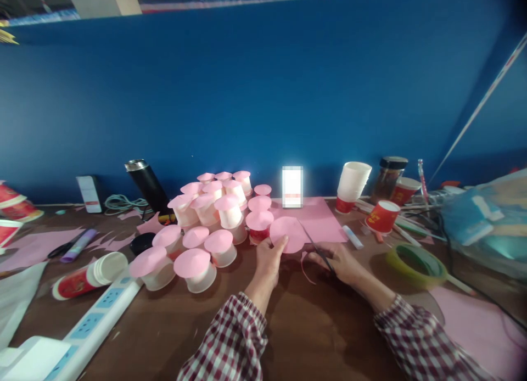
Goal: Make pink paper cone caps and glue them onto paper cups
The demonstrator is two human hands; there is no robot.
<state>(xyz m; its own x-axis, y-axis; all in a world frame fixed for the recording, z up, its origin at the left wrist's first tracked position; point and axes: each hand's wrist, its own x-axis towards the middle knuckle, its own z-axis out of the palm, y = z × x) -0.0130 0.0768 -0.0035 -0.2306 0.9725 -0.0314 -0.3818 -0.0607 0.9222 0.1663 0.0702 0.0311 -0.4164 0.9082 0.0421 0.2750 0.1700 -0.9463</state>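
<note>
My left hand (267, 264) pinches the left edge of a round pink paper disc (293, 234), thumb on top. In my right hand (341, 264) is a pair of scissors (315, 242), its blades pointing up and left at the disc's right edge. A thin curled pink paper strip (305, 268) hangs between the hands. Behind the disc lies a larger pink paper sheet (325, 219). Left of my left hand stand several paper cups (229, 220) with shallow pink paper cones (192, 263) on top. The scissors' handles are mostly hidden by my fingers.
To the right stand stacked white cups (354, 178), a red cup (382, 217), a glue stick (352, 237) and a green tape roll (415, 264). At left are a power strip (88, 329), tipped cups (88, 276) and a black flask (147, 183). A blue partition (263, 95) rises behind.
</note>
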